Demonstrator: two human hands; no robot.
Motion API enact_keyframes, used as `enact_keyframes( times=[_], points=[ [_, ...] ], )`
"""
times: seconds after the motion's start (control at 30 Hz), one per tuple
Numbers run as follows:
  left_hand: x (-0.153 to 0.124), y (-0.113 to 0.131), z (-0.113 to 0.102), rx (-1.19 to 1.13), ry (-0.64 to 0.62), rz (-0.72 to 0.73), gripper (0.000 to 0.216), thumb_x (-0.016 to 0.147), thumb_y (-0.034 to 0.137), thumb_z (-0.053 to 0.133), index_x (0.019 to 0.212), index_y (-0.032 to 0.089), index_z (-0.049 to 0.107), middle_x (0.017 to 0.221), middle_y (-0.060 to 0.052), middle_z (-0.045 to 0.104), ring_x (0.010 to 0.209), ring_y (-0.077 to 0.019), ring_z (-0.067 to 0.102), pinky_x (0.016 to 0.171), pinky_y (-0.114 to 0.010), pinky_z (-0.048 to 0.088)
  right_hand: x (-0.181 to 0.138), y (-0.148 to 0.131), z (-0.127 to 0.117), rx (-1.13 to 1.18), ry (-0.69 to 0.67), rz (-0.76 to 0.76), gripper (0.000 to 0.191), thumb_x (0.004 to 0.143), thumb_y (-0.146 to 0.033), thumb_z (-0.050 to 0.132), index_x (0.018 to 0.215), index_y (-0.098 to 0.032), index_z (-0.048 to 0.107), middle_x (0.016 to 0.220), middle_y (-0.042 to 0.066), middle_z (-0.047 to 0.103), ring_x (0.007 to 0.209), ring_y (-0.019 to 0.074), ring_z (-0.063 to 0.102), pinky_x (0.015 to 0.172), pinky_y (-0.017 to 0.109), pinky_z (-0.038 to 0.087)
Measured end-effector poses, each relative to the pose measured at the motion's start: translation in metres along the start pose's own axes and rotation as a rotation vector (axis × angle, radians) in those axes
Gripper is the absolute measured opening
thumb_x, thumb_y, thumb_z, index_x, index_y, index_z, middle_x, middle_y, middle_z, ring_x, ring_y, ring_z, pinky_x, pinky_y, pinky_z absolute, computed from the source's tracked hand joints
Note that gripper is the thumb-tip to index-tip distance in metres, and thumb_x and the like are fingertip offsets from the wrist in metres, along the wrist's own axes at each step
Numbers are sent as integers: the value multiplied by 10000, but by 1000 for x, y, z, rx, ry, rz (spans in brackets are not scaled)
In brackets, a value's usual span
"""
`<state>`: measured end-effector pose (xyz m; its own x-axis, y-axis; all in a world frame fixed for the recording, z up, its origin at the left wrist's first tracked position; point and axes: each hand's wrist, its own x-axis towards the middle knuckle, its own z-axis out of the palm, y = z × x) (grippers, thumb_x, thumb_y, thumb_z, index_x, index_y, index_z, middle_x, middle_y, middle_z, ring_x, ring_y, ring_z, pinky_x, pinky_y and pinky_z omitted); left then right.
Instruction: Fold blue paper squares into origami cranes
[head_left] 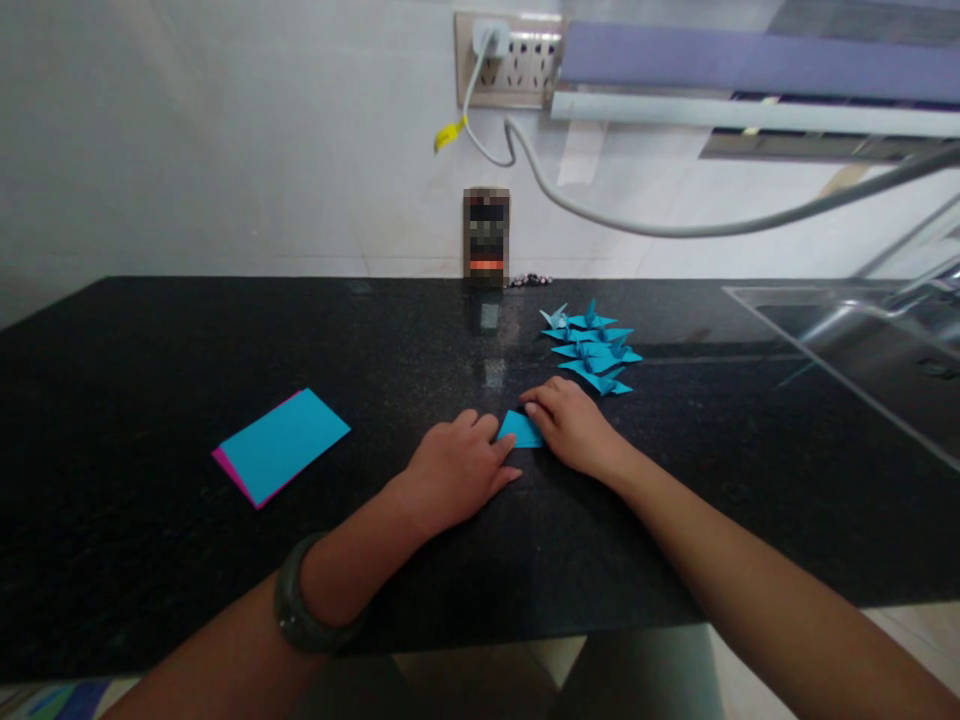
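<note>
A small piece of folded blue paper (520, 428) lies on the dark countertop between my two hands. My left hand (456, 468) presses on its left side with the index finger, the thumb lying just below on the counter. At the right edge of the paper, my right hand (576, 424) has its fingers closed over it, hiding that end. Several blue folded paper cranes (596, 355) sit in a cluster just beyond my right hand, one of them paler. To the left is a stack of paper sheets (289, 445), blue on top with pink showing underneath.
A phone-like object (487, 238), blurred out, leans on the wall beside a small beaded string (531, 280). A metal sink (862, 350) is set into the counter (135, 400) at right. A grey cable (645, 230) runs from the wall socket (517, 65).
</note>
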<state>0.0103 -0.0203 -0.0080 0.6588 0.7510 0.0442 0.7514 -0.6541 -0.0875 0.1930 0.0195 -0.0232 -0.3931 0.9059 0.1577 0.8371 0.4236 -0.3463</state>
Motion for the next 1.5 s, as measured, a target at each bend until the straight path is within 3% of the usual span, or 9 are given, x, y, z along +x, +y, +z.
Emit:
enact_keyframes(
  times=[0.17, 0.3, 0.47, 0.6, 0.73, 0.97, 1.23, 1.5],
  points=[
    [0, -7, -3, -37, -15, -51, 342, 874, 473, 386, 1033, 293, 629, 878, -53, 546, 822, -205, 488, 585, -273, 375, 2, 1, 1, 93, -25, -55, 136, 763, -235, 598, 865, -148, 624, 833, 49, 558, 814, 163, 505, 744, 273, 386],
    [1, -11, -4, -63, -27, -89, 333, 870, 466, 401, 967, 284, 663, 855, -47, 554, 800, -189, 489, 589, -267, 373, -1, 1, -3, 203, -79, -16, 8, 731, -157, 582, 729, -151, 587, 710, 3, 552, 696, 124, 502, 657, 231, 372],
    [5, -16, 1, -121, -19, -84, 311, 874, 405, 424, 904, 235, 683, 864, -52, 576, 807, -190, 502, 608, -274, 385, -2, 0, -7, 220, -120, -104, 39, 707, -149, 595, 668, -145, 593, 675, -4, 558, 646, 107, 491, 646, 223, 365],
    [6, -20, 3, -223, -7, -46, 279, 874, 347, 446, 845, 222, 693, 892, -42, 594, 843, -177, 512, 696, -284, 412, -1, 0, -6, 258, -111, -137, 119, 771, -235, 583, 717, -139, 627, 643, -6, 548, 632, 108, 492, 651, 232, 373],
    [6, -20, 4, -304, 13, -39, 260, 865, 346, 469, 822, 235, 700, 888, -31, 601, 860, -170, 517, 760, -297, 419, -1, 0, -3, 386, -157, -99, 99, 782, -175, 556, 754, -142, 645, 648, -17, 560, 599, 89, 498, 591, 204, 375],
    [7, -17, 9, -354, 75, -297, 164, 776, 335, 597, 848, 203, 661, 906, -44, 587, 887, -199, 519, 785, -337, 429, -8, -7, -6, 477, -158, -113, 74, 766, -186, 598, 749, -150, 660, 677, -12, 601, 603, 83, 528, 591, 195, 403],
    [8, -24, 9, -414, 13, -370, 129, 763, 319, 602, 789, 204, 654, 830, -35, 609, 843, -197, 540, 779, -351, 424, -9, -5, -7, 338, -154, -401, 106, 777, -159, 592, 855, -158, 664, 787, 27, 630, 779, 130, 556, 764, 258, 420],
    [10, -27, 12, -495, 19, -402, 106, 756, 269, 592, 770, 204, 675, 817, -32, 620, 846, -192, 549, 821, -359, 418, -9, -2, -9, 275, -189, -477, 175, 834, -164, 518, 863, -161, 691, 815, 43, 617, 779, 125, 557, 761, 251, 418]
  ],
)
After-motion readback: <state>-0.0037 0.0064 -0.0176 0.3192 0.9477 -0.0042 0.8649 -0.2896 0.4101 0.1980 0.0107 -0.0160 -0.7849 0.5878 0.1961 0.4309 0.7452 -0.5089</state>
